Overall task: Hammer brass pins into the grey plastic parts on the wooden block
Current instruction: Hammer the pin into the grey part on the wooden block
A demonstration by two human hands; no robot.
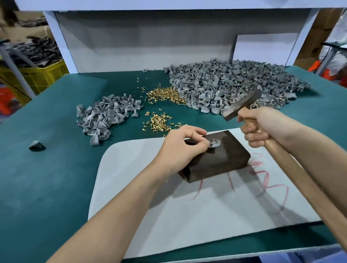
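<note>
- Mid-cycle here. One grey plastic part (215,143) sits on top of the wooden block (223,161) at its far-left corner, with a brass pin (212,140) standing upright in it. The pin's head is clearly proud, so I'd say it's not driven yet.
- The left hand (179,149) pinches that part between thumb and forefinger, steadying it.
- The right hand (268,127) has its fingers wrapped tight round the hammer (242,102) handle, choked up near the head. The head is raised above the block, well clear of the pin.
- The block is on a white mat (185,201) that runs to the desk's (37,175) near edge.
- Plenty left, I think: loose pins (159,122) mid-desk, a small pile (105,116) toward the left edge, and a big heap (230,84) toward the far right corner.
- A few bits in the big heap glint brass, so maybe those are done. Can't tell for sure.
</note>
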